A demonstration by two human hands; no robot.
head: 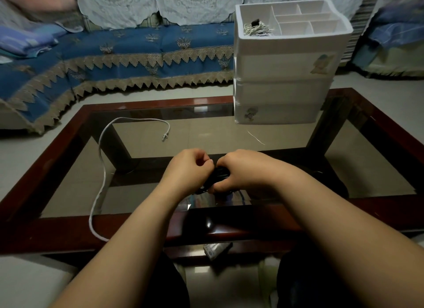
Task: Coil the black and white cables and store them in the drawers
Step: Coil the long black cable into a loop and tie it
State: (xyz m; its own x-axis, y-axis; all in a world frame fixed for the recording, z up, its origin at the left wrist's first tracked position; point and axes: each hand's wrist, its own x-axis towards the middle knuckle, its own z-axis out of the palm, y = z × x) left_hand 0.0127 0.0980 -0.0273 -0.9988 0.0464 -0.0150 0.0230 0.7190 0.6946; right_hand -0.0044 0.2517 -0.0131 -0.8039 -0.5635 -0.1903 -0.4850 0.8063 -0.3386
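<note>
Seen from a head-worn camera, two bare forearms reach from the bottom of the frame to its centre, where both hands meet over a glass-topped coffee table [68, 225] with a dark red wooden frame. The left hand [187, 170] has its fingers curled, fingertips pinching at the top of a bundled black cable [219, 175]. The right hand [241, 171] wraps around the same bundle from the right side, thumb underneath. The two hands are almost touching, and most of the black cable is hidden between them, so how neatly it is coiled cannot be told.

In the left half of the frame a white cable [102, 167] lies loose and uncoiled on the glass. It runs from the near table edge at lower left, curves up, then bends right across the glass and ends in a small connector near the centre.

At upper right, on the far right part of the table, stands a white drawer unit [282, 87] with three drawer fronts, all pushed in, and an open divided tray on top. The tray's left compartment holds a tangle of pale cord [255, 29] with a small dark object on it.

Behind the table, across the top of the frame, is a sofa with a blue fringed cover [128, 46] and white lace [195, 2] on its back.
</note>
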